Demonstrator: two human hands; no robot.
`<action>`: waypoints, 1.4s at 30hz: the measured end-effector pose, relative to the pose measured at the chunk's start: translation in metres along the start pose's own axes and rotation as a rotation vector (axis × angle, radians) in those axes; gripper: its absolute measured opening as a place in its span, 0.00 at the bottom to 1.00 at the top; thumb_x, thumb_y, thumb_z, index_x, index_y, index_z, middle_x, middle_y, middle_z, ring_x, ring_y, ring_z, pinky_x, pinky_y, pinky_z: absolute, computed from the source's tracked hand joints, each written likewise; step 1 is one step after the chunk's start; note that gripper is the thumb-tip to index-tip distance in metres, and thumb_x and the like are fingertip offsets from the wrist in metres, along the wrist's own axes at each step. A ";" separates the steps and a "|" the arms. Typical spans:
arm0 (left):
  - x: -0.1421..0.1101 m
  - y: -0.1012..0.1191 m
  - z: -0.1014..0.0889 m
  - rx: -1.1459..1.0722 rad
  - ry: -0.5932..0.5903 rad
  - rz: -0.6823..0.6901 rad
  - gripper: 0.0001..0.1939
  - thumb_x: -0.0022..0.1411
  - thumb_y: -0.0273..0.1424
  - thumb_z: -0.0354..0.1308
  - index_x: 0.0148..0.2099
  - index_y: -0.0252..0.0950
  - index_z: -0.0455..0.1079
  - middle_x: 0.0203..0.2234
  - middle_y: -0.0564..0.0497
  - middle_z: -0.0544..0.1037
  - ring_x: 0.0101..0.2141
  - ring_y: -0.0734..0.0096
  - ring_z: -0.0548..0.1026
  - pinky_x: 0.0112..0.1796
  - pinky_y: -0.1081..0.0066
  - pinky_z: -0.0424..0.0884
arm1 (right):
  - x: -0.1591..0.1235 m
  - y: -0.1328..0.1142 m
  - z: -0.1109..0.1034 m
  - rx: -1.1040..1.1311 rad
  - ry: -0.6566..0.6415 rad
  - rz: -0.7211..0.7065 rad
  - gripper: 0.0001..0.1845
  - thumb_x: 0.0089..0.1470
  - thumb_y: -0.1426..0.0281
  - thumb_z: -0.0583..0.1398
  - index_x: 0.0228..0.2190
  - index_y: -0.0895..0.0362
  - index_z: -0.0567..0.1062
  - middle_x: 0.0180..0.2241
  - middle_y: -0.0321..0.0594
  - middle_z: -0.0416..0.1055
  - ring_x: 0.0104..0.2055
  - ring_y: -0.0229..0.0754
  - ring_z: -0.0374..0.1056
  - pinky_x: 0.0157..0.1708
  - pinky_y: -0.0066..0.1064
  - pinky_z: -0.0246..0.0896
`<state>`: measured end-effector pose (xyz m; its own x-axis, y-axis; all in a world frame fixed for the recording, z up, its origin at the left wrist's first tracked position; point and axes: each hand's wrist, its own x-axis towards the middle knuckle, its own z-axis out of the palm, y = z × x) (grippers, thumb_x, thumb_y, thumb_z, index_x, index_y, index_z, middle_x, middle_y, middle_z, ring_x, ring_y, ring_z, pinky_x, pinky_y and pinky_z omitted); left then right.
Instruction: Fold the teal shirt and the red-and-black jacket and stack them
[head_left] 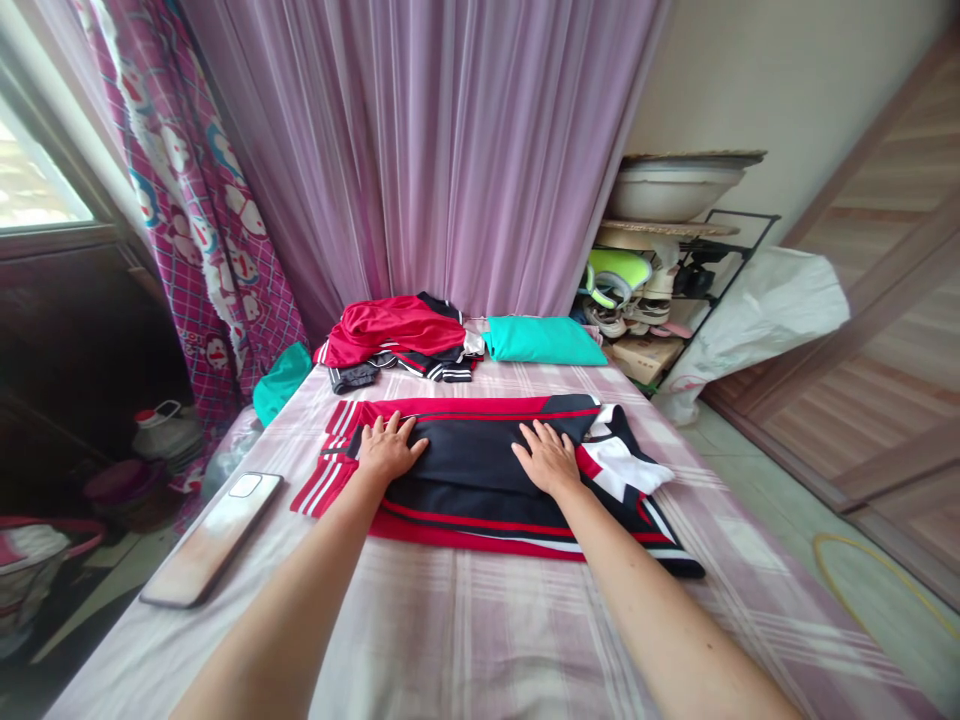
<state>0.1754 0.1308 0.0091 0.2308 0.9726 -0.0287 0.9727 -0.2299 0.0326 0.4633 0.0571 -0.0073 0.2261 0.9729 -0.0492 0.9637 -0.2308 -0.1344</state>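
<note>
A navy and red jacket (465,460) with white stripes lies folded lengthwise across the bed. Its striped red cuffs point left, and a white and dark striped part sticks out at the right end. My left hand (388,447) rests flat on the jacket's left part near the cuffs, fingers spread. Flat on the right part lies my right hand (547,457), its fingers also apart, close to the white section. Neither hand grips the cloth.
Behind the jacket are a heap of red and dark clothes (397,335) and a folded turquoise cloth (544,340). A phone (214,540) lies at the bed's left edge. Right of the bed stand a shoe rack (701,310) and a white bag (772,310); a purple curtain (435,150) hangs behind.
</note>
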 end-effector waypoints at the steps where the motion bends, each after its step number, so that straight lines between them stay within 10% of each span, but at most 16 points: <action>1: 0.000 0.000 0.001 -0.005 0.007 0.005 0.36 0.65 0.56 0.40 0.70 0.47 0.55 0.69 0.46 0.55 0.67 0.40 0.52 0.61 0.41 0.50 | 0.000 0.002 -0.001 -0.007 -0.005 -0.010 0.31 0.66 0.54 0.45 0.66 0.49 0.58 0.70 0.41 0.48 0.71 0.47 0.43 0.67 0.48 0.36; 12: -0.004 -0.001 -0.008 -0.041 0.035 0.005 0.33 0.69 0.51 0.40 0.69 0.44 0.58 0.69 0.45 0.55 0.68 0.46 0.51 0.63 0.45 0.49 | -0.022 0.062 -0.004 -0.136 0.005 0.081 0.30 0.67 0.57 0.41 0.67 0.49 0.55 0.71 0.40 0.46 0.72 0.46 0.40 0.67 0.48 0.38; 19: -0.046 0.006 -0.007 -0.031 0.207 0.232 0.24 0.70 0.44 0.44 0.61 0.46 0.69 0.62 0.49 0.69 0.64 0.51 0.62 0.64 0.46 0.50 | -0.028 0.029 -0.024 -0.062 -0.009 0.094 0.31 0.67 0.58 0.42 0.67 0.52 0.56 0.71 0.45 0.44 0.72 0.50 0.40 0.66 0.55 0.34; 24: -0.075 0.011 0.016 -0.037 0.210 0.184 0.25 0.68 0.45 0.47 0.63 0.47 0.67 0.64 0.49 0.66 0.66 0.51 0.58 0.65 0.46 0.46 | -0.060 -0.009 -0.013 0.063 -0.011 -0.155 0.31 0.67 0.54 0.43 0.67 0.48 0.54 0.71 0.42 0.44 0.72 0.48 0.38 0.66 0.53 0.32; 30: -0.080 0.004 0.019 -0.085 0.261 0.197 0.24 0.69 0.42 0.45 0.62 0.46 0.69 0.62 0.50 0.69 0.65 0.55 0.60 0.65 0.49 0.47 | -0.086 0.018 -0.005 0.020 -0.056 -0.107 0.30 0.67 0.55 0.43 0.66 0.46 0.57 0.71 0.41 0.47 0.71 0.47 0.40 0.66 0.52 0.33; 42: -0.115 -0.013 0.027 -0.103 0.455 0.170 0.24 0.70 0.38 0.41 0.56 0.38 0.73 0.56 0.45 0.76 0.59 0.57 0.70 0.62 0.54 0.58 | -0.129 0.065 0.019 0.125 0.481 -0.071 0.23 0.64 0.66 0.47 0.50 0.56 0.77 0.55 0.45 0.74 0.59 0.47 0.65 0.64 0.45 0.40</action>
<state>0.1367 0.0206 -0.0148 0.3296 0.8436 0.4239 0.9093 -0.4045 0.0980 0.4939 -0.0839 -0.0289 0.2286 0.8772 0.4222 0.9614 -0.1352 -0.2396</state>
